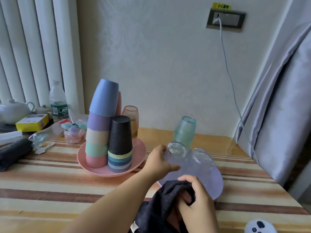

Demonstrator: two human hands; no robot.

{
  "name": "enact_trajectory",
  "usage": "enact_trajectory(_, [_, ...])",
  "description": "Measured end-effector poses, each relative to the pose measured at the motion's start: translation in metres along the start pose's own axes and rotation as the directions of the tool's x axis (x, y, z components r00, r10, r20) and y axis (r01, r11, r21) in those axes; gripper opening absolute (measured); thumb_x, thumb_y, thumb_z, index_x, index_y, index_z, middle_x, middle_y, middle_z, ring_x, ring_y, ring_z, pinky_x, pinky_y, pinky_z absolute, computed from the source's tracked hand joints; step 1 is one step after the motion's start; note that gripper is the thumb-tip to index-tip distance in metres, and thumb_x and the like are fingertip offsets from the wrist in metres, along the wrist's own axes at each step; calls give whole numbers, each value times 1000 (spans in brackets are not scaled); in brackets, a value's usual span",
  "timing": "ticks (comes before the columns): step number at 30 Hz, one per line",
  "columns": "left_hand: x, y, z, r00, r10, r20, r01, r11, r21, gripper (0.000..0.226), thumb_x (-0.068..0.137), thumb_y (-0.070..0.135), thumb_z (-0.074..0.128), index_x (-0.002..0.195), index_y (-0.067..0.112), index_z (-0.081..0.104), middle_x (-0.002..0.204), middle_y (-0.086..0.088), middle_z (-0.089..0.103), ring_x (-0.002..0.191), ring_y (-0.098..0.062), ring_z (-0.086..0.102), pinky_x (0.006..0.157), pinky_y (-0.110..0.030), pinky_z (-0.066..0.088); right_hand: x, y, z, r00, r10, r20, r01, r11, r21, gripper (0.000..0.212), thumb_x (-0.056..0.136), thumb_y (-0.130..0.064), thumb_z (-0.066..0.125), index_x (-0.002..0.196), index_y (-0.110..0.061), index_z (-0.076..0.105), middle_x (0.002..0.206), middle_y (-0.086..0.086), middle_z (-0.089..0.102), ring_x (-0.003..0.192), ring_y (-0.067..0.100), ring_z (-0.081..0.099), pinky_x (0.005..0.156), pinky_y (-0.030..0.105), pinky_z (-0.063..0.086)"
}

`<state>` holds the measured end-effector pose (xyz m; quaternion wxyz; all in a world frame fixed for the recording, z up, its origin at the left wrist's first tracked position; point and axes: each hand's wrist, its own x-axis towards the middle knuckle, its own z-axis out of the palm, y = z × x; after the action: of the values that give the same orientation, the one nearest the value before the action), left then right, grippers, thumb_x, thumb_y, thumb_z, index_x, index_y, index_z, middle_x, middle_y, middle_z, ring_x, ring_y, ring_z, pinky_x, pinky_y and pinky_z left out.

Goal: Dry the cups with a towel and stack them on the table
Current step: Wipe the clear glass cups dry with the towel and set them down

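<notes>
The left hand (158, 161) has its grip around a clear purple glass (175, 153) over the lilac plate (217, 185); the right hand (196, 199) clutches the dark towel (158, 204). Drying seems next: towel goes into the glass.

A white teapot (12, 110), water bottle (58, 101) and yellow box (32, 122) crowd the far left, a radiator (33, 47) behind.

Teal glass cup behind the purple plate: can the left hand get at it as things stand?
Probably not at once. The left hand is gripping a clear glass cup on the purple plate, so it is occupied. The teal glass cup stands just behind, upside down, with nothing else between them.
</notes>
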<state>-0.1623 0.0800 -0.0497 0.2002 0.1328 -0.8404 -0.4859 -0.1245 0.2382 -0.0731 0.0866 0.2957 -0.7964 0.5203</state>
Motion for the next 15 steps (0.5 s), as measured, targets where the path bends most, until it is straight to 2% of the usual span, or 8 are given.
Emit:
enact_trajectory(2, [-6, -2, -7, 999, 13, -47, -16, 997, -78, 66, 70, 21, 83, 127, 13, 50, 112, 7, 53, 103, -9, 50, 79, -16, 38, 0, -3, 2, 1000, -5, 7, 5, 1000, 2, 56, 75, 1, 68, 94, -49, 53, 96, -22, 63, 87, -1, 61, 72, 5, 41])
enact_trajectory(5, [-16, 2, -34, 995, 32, -95, -49, 982, -184, 58, 64, 27, 83, 113, 15, 54, 109, 5, 61, 102, -12, 56, 80, -17, 44, 3, -10, 4, 1000, -9, -9, 10, 999, 46, 60, 78, 5, 64, 96, -52, 54, 95, -23, 63, 86, -3, 62, 74, 5, 41])
enact_trajectory(7, [-30, 5, -61, 990, 32, -140, -69, 961, -268, 64, 55, 40, 79, 110, 17, 56, 109, 4, 66, 104, -14, 61, 88, -25, 51, 8, -16, 9, 1000, -25, 2, 25, 993, 114, 60, 82, 5, 62, 100, -52, 55, 94, -17, 66, 83, 4, 64, 78, 15, 45])
enact_trajectory(9, [-48, 4, -90, 979, 36, -203, -102, 940, -326, 69, 52, 44, 75, 114, 21, 58, 108, 4, 69, 104, -15, 64, 91, -34, 53, 16, -35, 18, 998, -59, -26, 64, 970, 236, 41, 82, -10, 64, 98, -47, 60, 90, -8, 67, 82, 12, 64, 79, 31, 47])
enact_trajectory(11, [-69, -1, -118, 975, 14, -220, -101, 915, -390, 62, 55, 40, 77, 112, 25, 60, 103, 6, 71, 101, -13, 66, 88, -32, 55, 28, -58, 30, 999, -16, -34, 30, 885, 465, 15, 78, -33, 57, 89, -40, 65, 89, -7, 67, 86, 13, 61, 79, 27, 47])
enact_trajectory(13, [-88, -12, -136, 979, -29, -203, -67, 891, -448, 49, 65, 27, 80, 109, 25, 61, 100, 5, 73, 99, -13, 67, 84, -29, 56, 47, -84, 44, 996, -47, -71, 75, 878, 473, 17, 82, -38, 49, 88, -37, 65, 95, -4, 63, 94, 14, 57, 83, 23, 45])
enact_trajectory(15, [-103, -24, -143, 980, -67, -186, -38, 858, -513, 46, 67, 18, 79, 110, 20, 62, 97, 4, 74, 96, -13, 69, 82, -27, 56, 62, -99, 56, 996, 47, -70, -15, 917, 399, 15, 82, -42, 58, 88, -29, 61, 93, -1, 59, 84, 13, 53, 69, 24, 41])
